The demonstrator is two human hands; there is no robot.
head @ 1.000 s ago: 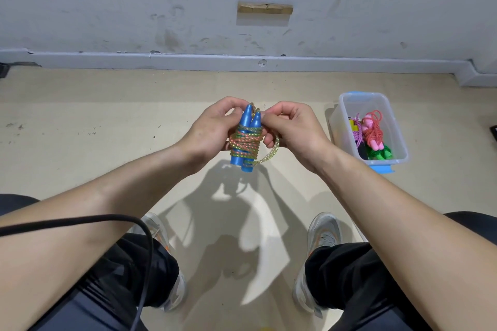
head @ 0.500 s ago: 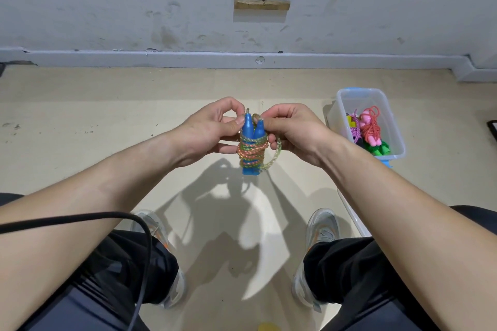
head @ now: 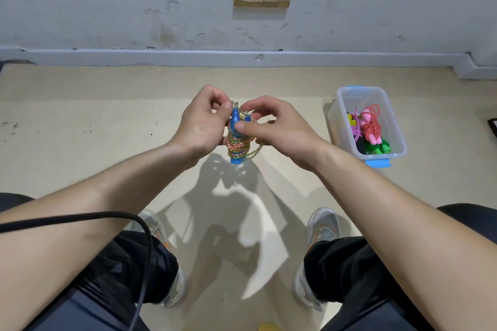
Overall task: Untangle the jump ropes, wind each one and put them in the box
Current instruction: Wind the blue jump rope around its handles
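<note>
Both hands pinch tight: left hand (head: pixel 200 122) on the tips of the blue plastic handles (head: pixel 234 119), right hand (head: pixel 277 129) nipping a loose loop of the multicoloured braided jump rope (head: pixel 238 145) wound round them, mid-air, apart from the clear plastic box (head: pixel 359 98). Cord looks light and floppy, so I'd hold the stiff handles or the coils slip.

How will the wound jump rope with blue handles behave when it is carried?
Probably light: the left hand and right hand hold the jump rope by fingertips. Its loose loop looks floppy and may unwind. The blue handles likely stiffen the bundle.
</note>
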